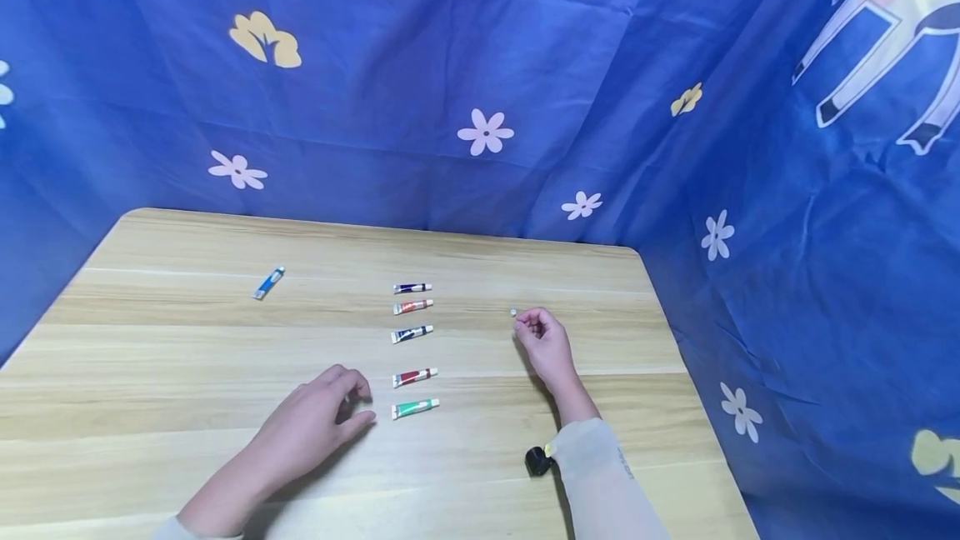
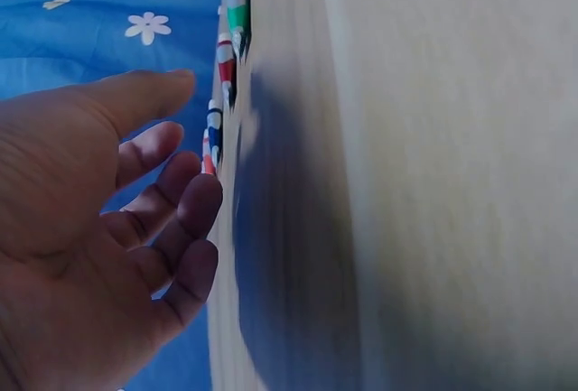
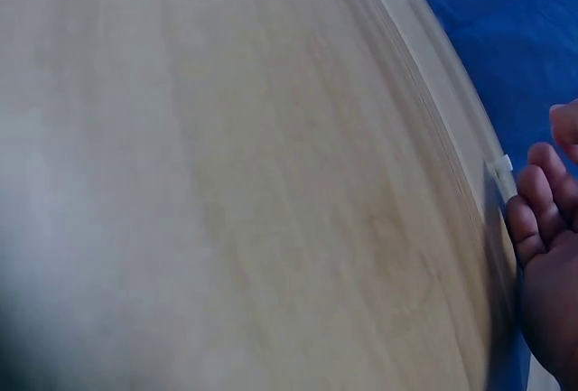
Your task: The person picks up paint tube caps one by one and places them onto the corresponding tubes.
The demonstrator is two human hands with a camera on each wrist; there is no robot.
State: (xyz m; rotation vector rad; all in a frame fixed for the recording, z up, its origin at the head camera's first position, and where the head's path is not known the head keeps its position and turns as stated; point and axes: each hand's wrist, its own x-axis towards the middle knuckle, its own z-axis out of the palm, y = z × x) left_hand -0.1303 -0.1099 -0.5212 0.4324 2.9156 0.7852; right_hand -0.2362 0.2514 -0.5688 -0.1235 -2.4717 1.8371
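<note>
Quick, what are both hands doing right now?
Left hand: open, fingers relaxed, holding nothing, beside the green paint tube.
Right hand: fingers curled, empty, by a small white cap.

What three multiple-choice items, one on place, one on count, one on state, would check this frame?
1. Where does the light-blue tube lie? A in the column; B apart, left of the column; C under the right hand.
2. How many tubes form the column? A three; B five; C seven.
3. How is the left hand? A gripping a tube; B resting on the table, holding nothing; C lifted off the table.

B: it lies alone, far left. B: five in the column, the green tube nearest. B: its fingers are loose beside the green tube.
</note>
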